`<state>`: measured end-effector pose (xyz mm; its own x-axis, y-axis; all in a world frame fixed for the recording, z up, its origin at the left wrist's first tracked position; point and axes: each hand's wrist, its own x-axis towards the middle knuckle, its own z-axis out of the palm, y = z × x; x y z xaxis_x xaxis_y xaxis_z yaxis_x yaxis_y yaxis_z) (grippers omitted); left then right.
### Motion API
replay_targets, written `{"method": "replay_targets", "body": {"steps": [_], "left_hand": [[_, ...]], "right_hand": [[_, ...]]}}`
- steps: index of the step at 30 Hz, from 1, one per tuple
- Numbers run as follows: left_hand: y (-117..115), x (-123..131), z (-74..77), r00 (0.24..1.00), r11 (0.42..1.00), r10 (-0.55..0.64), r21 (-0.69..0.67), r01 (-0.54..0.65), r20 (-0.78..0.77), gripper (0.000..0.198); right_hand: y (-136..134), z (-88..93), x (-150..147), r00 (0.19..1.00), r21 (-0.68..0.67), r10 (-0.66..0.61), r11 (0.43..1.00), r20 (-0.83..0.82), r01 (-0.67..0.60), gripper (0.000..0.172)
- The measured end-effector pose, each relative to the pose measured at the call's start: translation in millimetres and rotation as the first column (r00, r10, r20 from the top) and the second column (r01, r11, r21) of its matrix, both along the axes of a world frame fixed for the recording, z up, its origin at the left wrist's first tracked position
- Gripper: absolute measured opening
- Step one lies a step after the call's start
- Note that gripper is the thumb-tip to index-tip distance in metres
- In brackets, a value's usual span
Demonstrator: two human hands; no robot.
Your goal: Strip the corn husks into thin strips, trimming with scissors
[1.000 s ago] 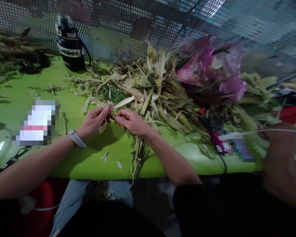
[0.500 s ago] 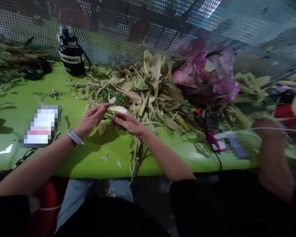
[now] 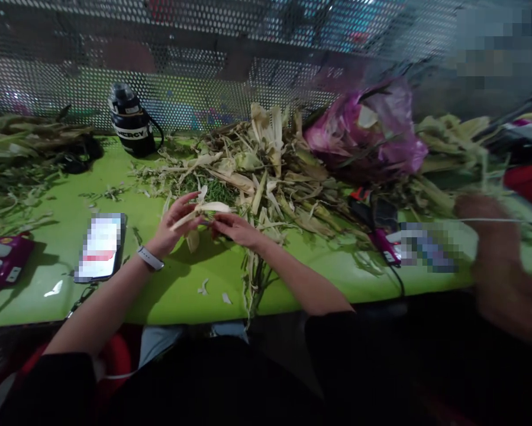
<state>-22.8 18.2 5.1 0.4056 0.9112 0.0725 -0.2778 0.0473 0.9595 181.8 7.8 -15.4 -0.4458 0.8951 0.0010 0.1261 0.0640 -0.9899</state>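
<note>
Green and glossy, the surface [image 3: 172, 299] is running below a perforated metal screen [image 3: 181, 77], and I'm watching it all through the head camera from my end. Dry husks are lying in a loose pile [image 3: 248, 160] along the middle, between a black bottle [image 3: 135, 130] and a pink bag [image 3: 354, 127]. Just in front of that pile, above the surface, the pale husk strip [image 3: 216, 207] is spanning the gap between both hands. My left hand [image 3: 170, 228] is cradling its near end across the palm side, fingers partly spread. My right hand [image 3: 237, 229] is pinching its fingertips together by the far end; I cannot tell what they are gripping, as it's too small and dark.

From here, I'm judging that the strip could be splitting along its grain if the two hands are pulling unevenly. With those left fingers sitting so loosely, it could also be slipping free and getting lost among similar husks. A stalk bundle [image 3: 253, 284] is hanging past the front edge, so a forearm brushing it could be dragging it off. Over on the right, another person's arm [image 3: 499, 254] is blurring, staying well apart.
</note>
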Motion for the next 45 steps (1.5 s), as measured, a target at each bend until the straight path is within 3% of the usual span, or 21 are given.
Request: {"method": "replay_targets", "body": {"steps": [3, 7, 11, 14, 19, 22, 24, 26, 28, 31, 34, 38, 42, 45], "left_hand": [[1, -1, -1.9, 0.998, 0.996, -0.060, 0.057, 0.062, -0.027, 0.066], [3, -4, -5.9, 0.996, 0.994, -0.080, 0.078, 0.082, -0.025, 0.049], [4, -5, -5.2, 1.000, 1.000, 0.014, -0.003, -0.014, -0.003, 0.034], [4, -3, -4.3, 0.993, 0.993, 0.058, -0.094, -0.068, -0.102, 0.034], [-2, 2, -4.0, 0.970, 0.983, -0.152, -0.130, 0.129, -0.188, 0.037], [-4, 5, -3.7, 0.978, 0.996, -0.061, -0.083, 0.045, -0.202, 0.033], [-3, 5, -4.5, 0.980, 0.997, -0.004, -0.078, -0.012, -0.200, 0.032], [-2, 5, -5.9, 0.985, 0.994, 0.002, -0.108, -0.021, -0.173, 0.032], [0, 5, -7.5, 0.991, 0.989, 0.000, -0.146, -0.020, -0.134, 0.032], [-2, 7, -9.3, 0.994, 0.983, 0.043, -0.175, -0.059, -0.097, 0.033], [-4, 10, -10.8, 0.997, 0.974, 0.071, -0.213, -0.077, -0.036, 0.030], [-4, 12, -11.1, 0.994, 0.935, 0.070, -0.352, -0.036, 0.082, 0.024], [-3, 13, -7.7, 0.985, 0.886, 0.170, -0.444, -0.135, 0.039, 0.015], [-4, 15, -5.3, 0.988, 0.873, 0.150, -0.473, -0.113, 0.041, 0.012]], "right_hand": [[2, -3.8, 1, 0.999, 0.014, -0.045, 0.999, 0.010, 0.044, 0.048], [5, -11.4, 3, 0.999, 0.037, -0.050, 0.998, 0.006, 0.050, 0.042], [7, -14.6, 5, 0.977, 0.141, -0.169, 0.979, 0.134, 0.150, 0.035], [6, -14.0, 7, 0.941, 0.261, -0.230, 0.951, 0.247, 0.164, 0.034], [6, -17.1, 8, 0.940, 0.288, -0.186, 0.952, 0.287, 0.101, 0.035], [6, -17.8, 6, 0.946, 0.306, -0.175, 0.948, 0.273, 0.087, 0.030], [4, -15.1, 5, 0.932, 0.412, -0.287, 0.894, 0.222, 0.177, 0.028], [0, -10.0, 4, 0.878, 0.532, -0.454, 0.786, 0.153, 0.314, 0.030], [-5, -4.9, 4, 0.847, 0.599, -0.520, 0.716, 0.113, 0.360, 0.032], [-12, -1.5, 3, 0.913, 0.613, -0.355, 0.772, 0.200, 0.166, 0.039], [-16, -3.2, -2, 0.922, 0.568, -0.223, 0.823, 0.316, 0.005, 0.039], [-16, -2.4, -6, 0.915, 0.498, -0.289, 0.859, 0.281, 0.119, 0.039], [-14, 1.5, -4, 0.924, 0.430, -0.323, 0.878, 0.206, 0.211, 0.038], [-12, -1.0, -3, 0.927, 0.362, -0.318, 0.903, 0.198, 0.233, 0.039]]}}
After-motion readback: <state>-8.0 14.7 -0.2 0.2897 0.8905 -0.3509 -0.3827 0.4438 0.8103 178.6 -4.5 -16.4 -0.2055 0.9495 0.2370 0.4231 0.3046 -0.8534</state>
